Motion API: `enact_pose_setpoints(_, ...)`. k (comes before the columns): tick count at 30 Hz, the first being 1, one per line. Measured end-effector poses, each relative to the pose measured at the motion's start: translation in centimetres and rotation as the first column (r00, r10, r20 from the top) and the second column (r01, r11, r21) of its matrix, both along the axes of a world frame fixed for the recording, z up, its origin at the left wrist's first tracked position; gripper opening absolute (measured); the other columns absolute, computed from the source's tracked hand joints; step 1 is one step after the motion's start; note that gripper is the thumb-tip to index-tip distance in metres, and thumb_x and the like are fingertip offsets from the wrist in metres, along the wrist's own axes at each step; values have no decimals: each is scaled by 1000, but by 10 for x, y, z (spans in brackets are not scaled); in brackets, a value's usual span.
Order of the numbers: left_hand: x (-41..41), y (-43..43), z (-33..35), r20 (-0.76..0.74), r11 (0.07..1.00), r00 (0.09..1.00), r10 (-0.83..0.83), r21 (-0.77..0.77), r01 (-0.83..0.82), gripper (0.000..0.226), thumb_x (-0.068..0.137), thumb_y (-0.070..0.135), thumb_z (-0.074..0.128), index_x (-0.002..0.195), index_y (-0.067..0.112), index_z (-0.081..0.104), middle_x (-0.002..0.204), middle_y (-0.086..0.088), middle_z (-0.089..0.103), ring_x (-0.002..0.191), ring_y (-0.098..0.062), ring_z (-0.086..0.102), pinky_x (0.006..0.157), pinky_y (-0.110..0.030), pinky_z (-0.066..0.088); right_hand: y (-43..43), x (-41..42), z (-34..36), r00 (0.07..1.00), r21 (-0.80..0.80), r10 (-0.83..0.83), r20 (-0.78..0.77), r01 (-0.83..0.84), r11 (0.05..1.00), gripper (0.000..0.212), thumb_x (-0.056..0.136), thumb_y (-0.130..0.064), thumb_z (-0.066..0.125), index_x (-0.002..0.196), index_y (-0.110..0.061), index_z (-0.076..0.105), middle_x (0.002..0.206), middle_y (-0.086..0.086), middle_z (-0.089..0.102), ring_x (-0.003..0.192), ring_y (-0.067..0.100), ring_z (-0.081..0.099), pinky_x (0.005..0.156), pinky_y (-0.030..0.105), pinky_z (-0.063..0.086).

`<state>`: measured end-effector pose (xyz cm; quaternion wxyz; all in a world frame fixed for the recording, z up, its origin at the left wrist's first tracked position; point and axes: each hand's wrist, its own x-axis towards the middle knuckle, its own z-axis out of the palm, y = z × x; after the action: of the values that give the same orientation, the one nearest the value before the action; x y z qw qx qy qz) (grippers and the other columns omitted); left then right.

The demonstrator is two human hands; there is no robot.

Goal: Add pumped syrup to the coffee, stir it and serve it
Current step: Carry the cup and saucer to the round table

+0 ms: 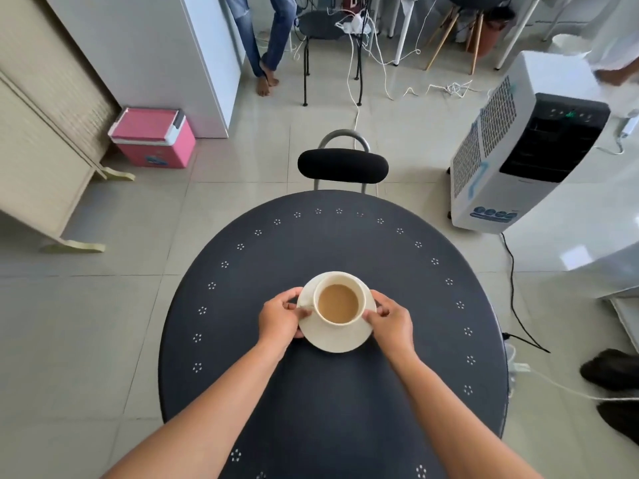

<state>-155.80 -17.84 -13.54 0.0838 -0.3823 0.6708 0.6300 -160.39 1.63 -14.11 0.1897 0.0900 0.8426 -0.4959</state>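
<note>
A cream cup of milky coffee is seen upright on a saucer, near the middle of a dark round table. The saucer is gripped at its opposite rims: the left hand is closed on the left edge beside the cup's handle, thumb on top, and the right hand is pinched on the right edge, fingers curled. A black chair is noted beyond the table, with a pink cooler and an air cooler on the tiled floor.
</note>
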Motion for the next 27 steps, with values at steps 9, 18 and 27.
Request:
enact_pose_setpoints(9, -12, -3, -21, 59, 996, 998, 3, -90, 2, 38, 82, 6, 61, 100, 37, 76, 86, -6, 75, 80, -20, 73, 57, -31, 61, -9, -17, -28, 998, 87, 26, 59, -31, 996, 43, 78, -13, 53, 95, -51, 66, 58, -8, 33, 55, 11, 36, 58, 28, 39)
enact_pose_setpoints(18, -13, -3, -26, 69, 991, 997, 38, -133, -28, 43, 78, 11, 56, 82, 49, 74, 66, 14, 72, 69, -12, 72, 53, -27, 59, -13, -24, -37, 995, 167, 64, 81, -77, 983, 44, 79, -10, 51, 93, -48, 66, 57, -2, 37, 49, 10, 33, 52, 24, 37)
enact_pose_setpoints(27, -15, -2, -26, 83, 983, 996, 13, -182, 3, 39, 75, 16, 53, 83, 49, 73, 67, 12, 70, 66, -11, 69, 55, -30, 61, -11, -22, -35, 994, 150, 44, 97, -59, 987, 47, 82, -12, 54, 83, -59, 60, 55, -5, 44, 56, 11, 47, 56, 27, 44)
